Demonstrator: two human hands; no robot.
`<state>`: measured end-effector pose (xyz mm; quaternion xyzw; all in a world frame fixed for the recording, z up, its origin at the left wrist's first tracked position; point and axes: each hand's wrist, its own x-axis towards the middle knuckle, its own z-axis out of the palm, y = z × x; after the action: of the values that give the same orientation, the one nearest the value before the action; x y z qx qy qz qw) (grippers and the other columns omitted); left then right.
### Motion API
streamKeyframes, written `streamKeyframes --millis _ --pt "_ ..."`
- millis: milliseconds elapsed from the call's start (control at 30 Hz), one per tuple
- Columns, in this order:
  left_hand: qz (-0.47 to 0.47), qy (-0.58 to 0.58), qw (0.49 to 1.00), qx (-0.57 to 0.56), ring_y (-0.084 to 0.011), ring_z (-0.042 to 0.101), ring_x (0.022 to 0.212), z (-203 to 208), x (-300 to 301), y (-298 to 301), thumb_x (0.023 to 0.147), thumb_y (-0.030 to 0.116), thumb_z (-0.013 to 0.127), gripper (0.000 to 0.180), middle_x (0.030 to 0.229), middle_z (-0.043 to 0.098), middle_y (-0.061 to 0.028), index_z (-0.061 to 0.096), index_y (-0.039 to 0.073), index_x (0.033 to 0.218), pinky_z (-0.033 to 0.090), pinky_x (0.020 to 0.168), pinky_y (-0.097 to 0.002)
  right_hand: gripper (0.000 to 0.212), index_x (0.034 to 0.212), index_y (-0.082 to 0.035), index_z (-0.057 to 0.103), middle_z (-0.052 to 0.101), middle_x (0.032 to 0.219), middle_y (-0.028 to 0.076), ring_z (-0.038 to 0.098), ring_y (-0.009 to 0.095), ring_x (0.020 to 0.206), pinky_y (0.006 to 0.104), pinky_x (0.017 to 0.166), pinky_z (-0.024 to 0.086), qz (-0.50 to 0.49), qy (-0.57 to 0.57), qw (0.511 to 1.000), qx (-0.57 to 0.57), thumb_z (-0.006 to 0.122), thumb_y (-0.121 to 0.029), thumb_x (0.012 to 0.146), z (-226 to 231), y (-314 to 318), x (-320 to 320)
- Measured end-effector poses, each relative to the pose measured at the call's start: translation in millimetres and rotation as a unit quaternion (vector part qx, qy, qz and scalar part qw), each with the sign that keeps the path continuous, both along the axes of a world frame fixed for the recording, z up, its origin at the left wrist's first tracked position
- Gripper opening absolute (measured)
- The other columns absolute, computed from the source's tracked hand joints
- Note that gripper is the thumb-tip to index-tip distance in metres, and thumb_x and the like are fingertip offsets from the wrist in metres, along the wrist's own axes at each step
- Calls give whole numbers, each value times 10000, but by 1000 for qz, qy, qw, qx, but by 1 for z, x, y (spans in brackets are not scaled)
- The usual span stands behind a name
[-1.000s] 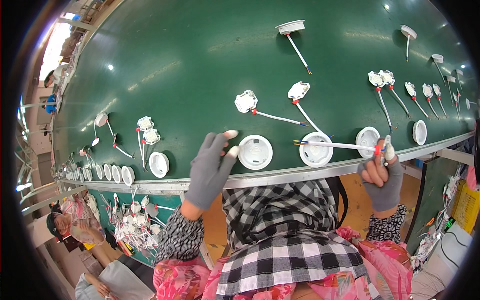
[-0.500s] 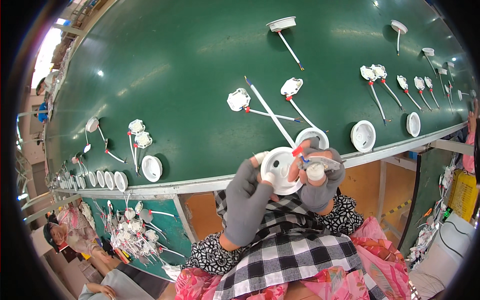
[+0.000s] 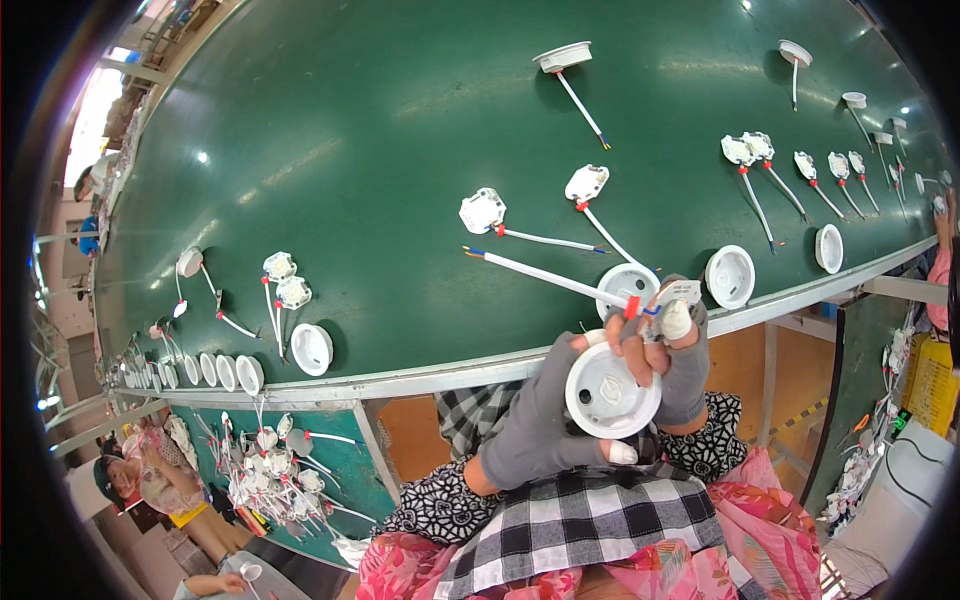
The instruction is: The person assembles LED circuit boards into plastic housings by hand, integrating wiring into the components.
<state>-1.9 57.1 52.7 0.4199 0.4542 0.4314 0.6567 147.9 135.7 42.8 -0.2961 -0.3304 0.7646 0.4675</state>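
Observation:
My left hand (image 3: 545, 425), in a grey fingerless glove with taped fingertips, holds a round white plastic cup (image 3: 600, 418) with its hollow side up. A dark hole and a small slot show in the cup's floor. My right hand (image 3: 686, 365), gloved alike, pinches a small white lamp driver module (image 3: 684, 291) above the cup, and its fingers touch the cup's upper rim. From the module a white cable (image 3: 545, 273) with a red clip (image 3: 632, 307) reaches left over the table. Right behind my hands another white cup (image 3: 628, 285) lies on the green surface.
Two modules with cables, one of them a nearby module (image 3: 587, 182), lie ahead on the green table (image 3: 400, 150). More cups line its metal edge (image 3: 440, 378). Loose wired modules (image 3: 280, 465) fill a lower green shelf at left. Another person (image 3: 150, 470) sits at far left.
The cup in my left hand has moved right and toward me. My right hand has lifted slightly, and the module's cable has swung down toward the left, now lying nearly level.

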Motion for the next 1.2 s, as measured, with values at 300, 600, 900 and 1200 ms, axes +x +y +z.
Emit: streamKeyframes --millis 300,600,900,1200 --pt "124 176 975 62 -212 643 1020 4 -24 -9 623 397 913 859 1123 579 -84 481 29 1268 519 884 -334 268 779 -101 569 474 517 -22 479 110 484 281 610 426 -130 19 990 48 631 -326 913 4 7 21" --pt "178 392 893 134 -296 617 1026 2 -55 -14 611 400 912 825 1131 563 -137 497 54 1235 546 813 -389 304 722 -54 661 611 675 76 534 185 732 316 699 424 149 -42 988 -21 830 -307 736 17 -5 76" --pt "114 496 833 216 -319 543 1044 5 -55 -13 624 509 878 858 1127 514 -137 481 32 1217 486 852 -427 243 916 12 691 669 873 79 558 132 839 316 974 379 202 -105 972 -52 769 -185 795 16 -9 72" --pt "41 509 809 290 -347 596 1008 3 -37 -13 601 409 916 884 1112 597 -159 479 25 1267 501 850 -439 393 1137 -17 671 689 906 108 631 166 807 312 733 500 288 -291 909 76 654 -328 898 49 4 14"
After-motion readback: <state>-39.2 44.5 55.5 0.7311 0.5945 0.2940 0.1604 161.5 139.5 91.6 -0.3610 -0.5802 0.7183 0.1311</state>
